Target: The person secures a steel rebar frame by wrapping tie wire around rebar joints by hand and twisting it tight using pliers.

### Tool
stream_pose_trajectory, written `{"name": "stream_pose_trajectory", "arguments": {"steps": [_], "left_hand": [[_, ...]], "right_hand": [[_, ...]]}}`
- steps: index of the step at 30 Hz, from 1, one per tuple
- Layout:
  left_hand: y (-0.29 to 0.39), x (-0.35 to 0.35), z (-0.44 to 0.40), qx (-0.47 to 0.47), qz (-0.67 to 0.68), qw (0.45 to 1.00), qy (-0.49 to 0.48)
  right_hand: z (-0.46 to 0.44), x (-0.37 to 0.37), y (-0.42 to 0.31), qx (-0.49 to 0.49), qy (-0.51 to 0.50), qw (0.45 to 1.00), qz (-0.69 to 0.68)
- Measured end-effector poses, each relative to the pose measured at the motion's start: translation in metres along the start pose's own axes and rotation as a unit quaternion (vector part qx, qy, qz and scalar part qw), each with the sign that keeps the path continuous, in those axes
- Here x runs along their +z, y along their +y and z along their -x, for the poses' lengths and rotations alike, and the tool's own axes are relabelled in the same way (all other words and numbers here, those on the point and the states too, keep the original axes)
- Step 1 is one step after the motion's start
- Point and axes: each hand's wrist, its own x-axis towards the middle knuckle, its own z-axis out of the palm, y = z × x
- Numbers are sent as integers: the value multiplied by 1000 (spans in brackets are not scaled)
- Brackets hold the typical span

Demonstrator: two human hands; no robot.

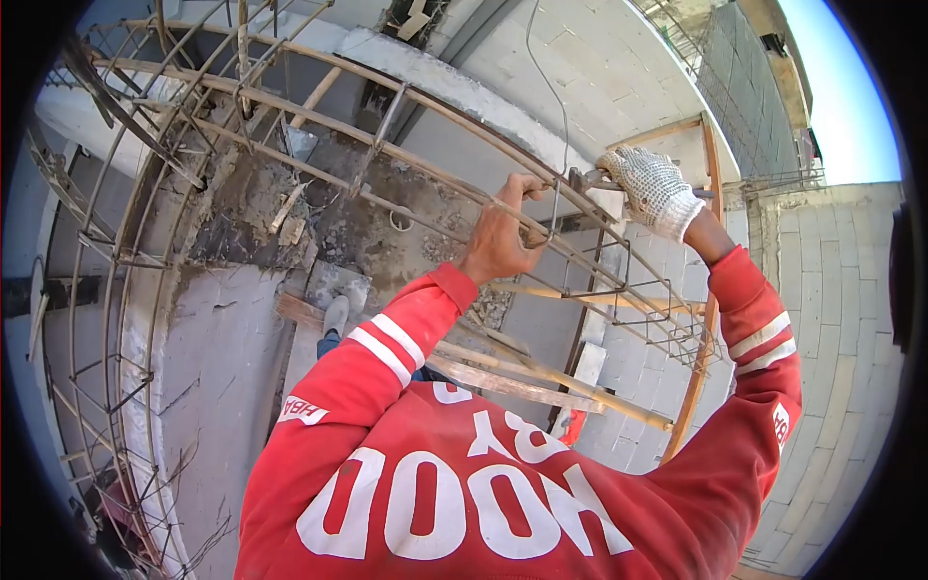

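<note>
My left hand [502, 234], bare, is closed around the long bars of a rebar cage [435, 172]. A thin wire [564, 126] comes down from the top and passes beside its fingers to the cage. Just to the right, my right hand [652, 189], in a white knitted glove with dark dots, is closed on a metal hand tool that looks like pincers [580, 181]. The tool's jaws are at the cage's upper bar, close to the wire; whether they grip it I cannot tell. The glove hides the middle of the handles.
More bent rebar [106, 319] curves down the left side. Wooden poles [551, 371] and an upright timber [710, 290] stand below and right of the cage. Grey block walls [822, 338] surround the spot. A shoe [336, 315] shows below, near rough concrete.
</note>
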Motion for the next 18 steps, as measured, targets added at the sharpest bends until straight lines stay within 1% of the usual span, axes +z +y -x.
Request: {"name": "stream_pose_trajectory", "arguments": {"steps": [2, 3, 5, 6, 8, 11, 18], "left_hand": [[0, -1, 3, -12, 2, 1000, -9], [-1, -2, 3, -14, 2, 1000, -7], [1, -3, 0, 15, -16, 1000, -6], [2, -3, -1, 16, -15, 1000, -7], [5, -3, -3, 48, -4, 999, 11], [6, -2, -3, 40, 8, 999, 16], [6, -3, -2, 18, 18, 999, 21]], "right_hand": [[-7, 2, 4, -37, 50, 996, -68], [-11, 0, 4, -40, 48, 996, -67], [-16, -6, 5, -25, 16, 999, -24], [-17, -9, 3, -24, 16, 999, -24], [-18, -12, 2, -38, 28, 999, -4], [-21, -1, 9, -47, 51, 998, 12], [-30, 3, 13, -78, 25, 996, -44]]}}
